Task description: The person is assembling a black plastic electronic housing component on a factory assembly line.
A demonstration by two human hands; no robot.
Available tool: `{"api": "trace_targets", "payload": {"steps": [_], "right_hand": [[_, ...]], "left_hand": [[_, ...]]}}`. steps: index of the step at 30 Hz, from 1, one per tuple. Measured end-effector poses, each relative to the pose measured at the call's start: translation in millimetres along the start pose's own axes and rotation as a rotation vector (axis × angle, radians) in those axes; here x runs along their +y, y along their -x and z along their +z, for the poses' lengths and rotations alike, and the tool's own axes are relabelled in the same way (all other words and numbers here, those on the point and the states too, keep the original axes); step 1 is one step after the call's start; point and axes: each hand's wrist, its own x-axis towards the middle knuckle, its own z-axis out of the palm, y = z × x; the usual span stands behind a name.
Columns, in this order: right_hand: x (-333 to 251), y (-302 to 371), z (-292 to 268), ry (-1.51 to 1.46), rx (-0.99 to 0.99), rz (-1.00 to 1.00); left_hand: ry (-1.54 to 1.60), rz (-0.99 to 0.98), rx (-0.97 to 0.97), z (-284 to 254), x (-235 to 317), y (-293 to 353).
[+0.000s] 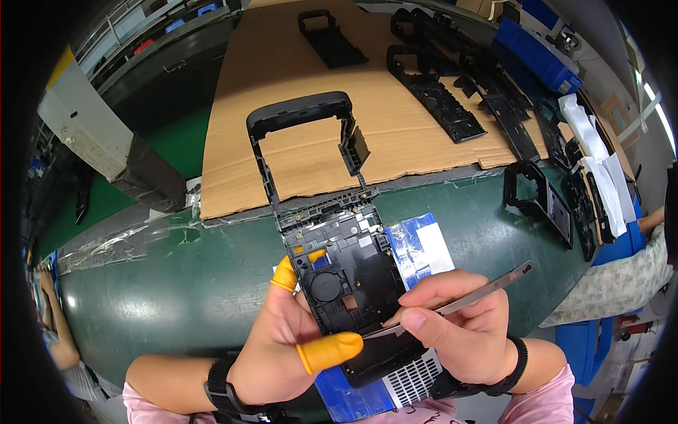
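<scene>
Head view: left hand [282, 346], w/ orange finger cots on thumb & index, fingers wrapped round the lower end of a black plastic frame [332, 240] w/ a handle loop, held over the near edge of the green table [176, 283]. Right hand [459, 325] pinches metal tweezers [459, 300], tips at the frame's lower part. More black frames [438, 92] lie on cardboard sheet [282, 85] toward the far edge.

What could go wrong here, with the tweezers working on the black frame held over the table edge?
The left hand grips only the near end of the long black plastic frame, so its far handle end could sag or twist. The metal tweezers in the right hand touch the frame close to the capped left thumb; a slip might jab it or scratch the plastic. A dropped small part might be lost among the blue packets beneath.
</scene>
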Motion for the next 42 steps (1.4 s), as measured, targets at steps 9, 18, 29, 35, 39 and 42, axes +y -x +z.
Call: {"api": "trace_targets", "payload": {"steps": [9, 18, 29, 35, 39, 42], "right_hand": [[-6.0, -6.4, -12.3, -0.154, 0.134, 0.149], [17.5, -31.9, -53.1, -0.021, 0.154, 0.186], [18.7, -32.5, -48.4, 0.100, 0.109, 0.219], [10.9, -27.7, -45.8, 0.081, 0.085, 0.239], [-15.3, -14.0, -33.0, -0.030, 0.069, 0.205], [-23.9, -6.8, -7.9, -0.090, 0.054, 0.111]], "left_hand": [[-0.160, 0.054, 0.114, -4.4, 1.6, -1.1], [-0.015, 0.190, 0.152, -11.9, 27.3, -15.8], [0.065, 0.139, 0.199, -9.3, 29.2, -22.4], [-0.034, 0.171, 0.170, -2.7, 20.8, -19.4], [0.019, 0.053, 0.113, 1.8, 17.0, -13.1], [0.053, -0.028, 0.065, -0.7, 11.1, -7.6]]}}
